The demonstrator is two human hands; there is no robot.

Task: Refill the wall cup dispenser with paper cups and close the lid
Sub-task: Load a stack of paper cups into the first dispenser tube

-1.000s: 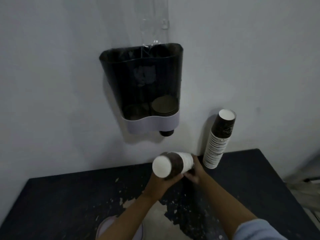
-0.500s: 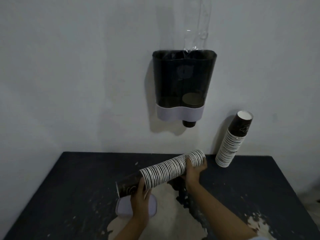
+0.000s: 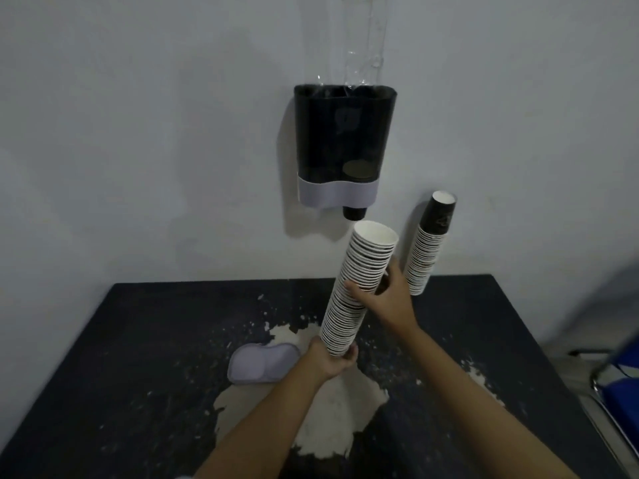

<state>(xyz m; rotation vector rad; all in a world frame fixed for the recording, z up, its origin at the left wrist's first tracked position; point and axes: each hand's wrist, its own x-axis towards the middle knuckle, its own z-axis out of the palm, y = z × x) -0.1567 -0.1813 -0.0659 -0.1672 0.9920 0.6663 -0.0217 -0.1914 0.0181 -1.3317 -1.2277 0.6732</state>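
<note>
While the left hand (image 3: 331, 361) cups the bottom end of a long stack of paper cups (image 3: 358, 288), fingers curled shut around it, the right hand (image 3: 383, 299) is clamped around the stack's middle, thumb in front and fingers wrapped behind. Held so, the stack stands nearly upright above the table (image 3: 145, 340), leaning slightly right, its open white mouth uppermost and just below the wall dispenser (image 3: 344, 143). That dispenser hangs on the wall above the table's back edge; its top is open, a clear plastic sleeve (image 3: 359, 39) rises out of it, and one cup bottom (image 3: 354, 212) pokes out beneath its pale lower band. A second stack of cups (image 3: 428, 243) leans against the wall at the back edge, right of the held one. The pale lid (image 3: 261, 363) lies on the table just left of the left hand, near the worn patch in the middle.
</note>
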